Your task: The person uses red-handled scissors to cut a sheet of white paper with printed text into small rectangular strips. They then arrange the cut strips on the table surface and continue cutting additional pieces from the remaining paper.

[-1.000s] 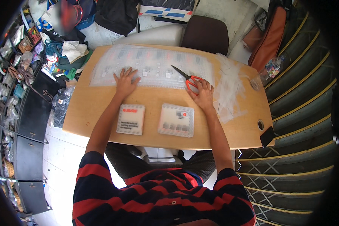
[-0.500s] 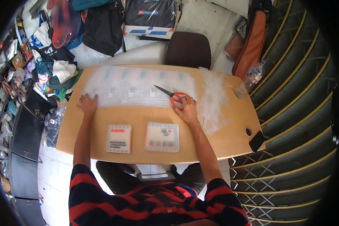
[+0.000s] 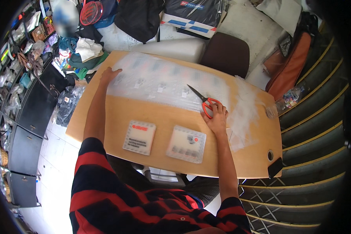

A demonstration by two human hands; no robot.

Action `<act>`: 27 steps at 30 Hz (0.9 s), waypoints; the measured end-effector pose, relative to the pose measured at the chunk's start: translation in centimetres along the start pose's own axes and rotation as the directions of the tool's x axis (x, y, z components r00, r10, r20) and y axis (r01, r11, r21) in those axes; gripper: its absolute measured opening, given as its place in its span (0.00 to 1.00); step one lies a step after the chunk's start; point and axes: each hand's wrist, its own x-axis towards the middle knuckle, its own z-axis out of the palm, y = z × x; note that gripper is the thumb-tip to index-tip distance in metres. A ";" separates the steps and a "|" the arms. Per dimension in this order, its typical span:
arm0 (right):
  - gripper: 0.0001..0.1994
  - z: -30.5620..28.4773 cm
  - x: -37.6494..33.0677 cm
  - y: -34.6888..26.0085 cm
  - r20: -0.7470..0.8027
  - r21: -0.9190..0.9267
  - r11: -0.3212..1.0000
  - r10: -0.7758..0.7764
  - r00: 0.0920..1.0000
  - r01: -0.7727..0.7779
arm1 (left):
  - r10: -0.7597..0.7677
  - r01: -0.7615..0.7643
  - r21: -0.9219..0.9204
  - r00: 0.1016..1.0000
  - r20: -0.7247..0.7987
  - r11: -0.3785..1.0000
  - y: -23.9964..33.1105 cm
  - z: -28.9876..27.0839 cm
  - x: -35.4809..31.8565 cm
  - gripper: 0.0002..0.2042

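A wide translucent plastic sheet [image 3: 169, 80] lies along the far half of the table, with faint printed patches under or on it. My left hand [image 3: 110, 75] rests at the sheet's left edge, thumb apart from the fingers. In my right hand [image 3: 216, 118] is a pair of scissors [image 3: 203, 98] with red handles. The dark blades point away and to the left over the sheet, and look closed. Nearer me lie two flat square packets: a left packet [image 3: 139, 137] with red and dark print, and a right packet [image 3: 186, 144] with a small red mark.
Translucent plastic strips [image 3: 243, 113] lie on the table's right side. A black phone-like object [image 3: 275, 167] sits at the right corner by a round hole. Beyond the wooden table [image 3: 117, 113] stands a dark brown chair [image 3: 226, 54]. Piled goods and dark cabinets [image 3: 39, 97] line the left.
The view has turned, so the table appears tilted. My left hand has moved further along the sheet's left edge, toward its far corner. The scissors stay in my right hand.
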 end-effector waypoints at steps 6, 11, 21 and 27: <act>0.26 -1.0 -0.5 0.8 -0.006 -0.069 0.998 0.009 1.000 -0.010 | -0.068 0.091 0.162 0.987 -0.143 0.983 4.2 2.0 -1.7 0.48; 0.26 -0.1 0.0 0.4 0.004 -0.025 1.000 0.002 1.000 -0.002 | -0.061 0.062 -0.030 0.997 0.037 0.998 1.3 -0.1 1.1 0.49; 0.25 -0.6 -0.2 0.6 -0.012 -0.031 0.999 0.016 1.000 -0.016 | 0.151 -0.144 -0.174 0.988 0.029 0.974 3.4 -1.9 -1.2 0.44; 0.24 -0.2 -0.2 0.5 -0.018 -0.042 0.999 0.024 1.000 -0.025 | 0.294 -0.276 0.115 0.933 -0.206 0.954 0.7 -2.8 0.5 0.28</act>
